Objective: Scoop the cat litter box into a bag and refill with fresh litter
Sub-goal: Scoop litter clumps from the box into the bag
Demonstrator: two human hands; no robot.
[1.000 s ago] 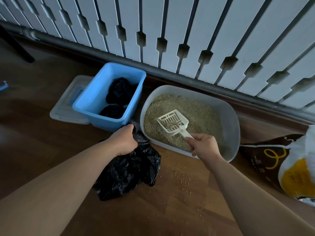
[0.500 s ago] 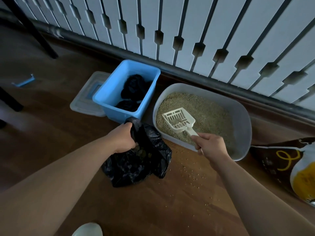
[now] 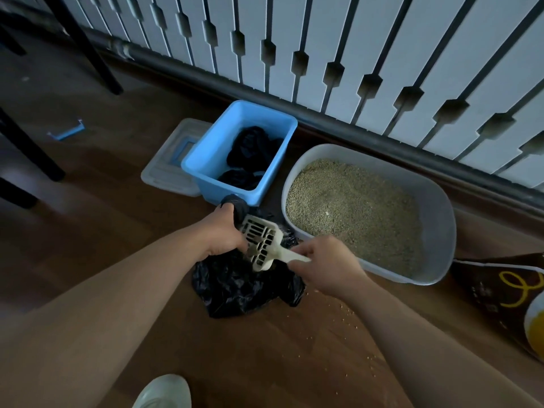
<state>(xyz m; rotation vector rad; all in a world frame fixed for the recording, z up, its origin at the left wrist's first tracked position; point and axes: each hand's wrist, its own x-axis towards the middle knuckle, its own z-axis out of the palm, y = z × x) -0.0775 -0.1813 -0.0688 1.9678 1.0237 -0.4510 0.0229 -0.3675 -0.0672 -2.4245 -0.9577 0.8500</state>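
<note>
- Wooden floor (image 3: 117, 231) runs up to a white slatted wall panel (image 3: 323, 39); I see every work item set on it near that wall.
- Scoop (image 3: 260, 241): tilted over the mouth of the black bag (image 3: 241, 287), just left of the litter box (image 3: 441, 219). I cannot tell what it carries.
- Right hand (image 3: 326, 260): fingers curled round the scoop handle.
- Left hand (image 3: 222, 231): fingers closed on the bunched bag rim, touching the scoop.
- Litter box: holds tan litter (image 3: 353, 207). A litter sack (image 3: 500, 295) lies to its right.
- Blue bin (image 3: 206, 169): behind the bag, with dark bags inside.
- Risk: loose grains (image 3: 347, 312) lie beside the bag. In my judgement, a sagging bag mouth or a scoop tipped outside the rim would spill more, and the slots would shed grains between box and bag.
</note>
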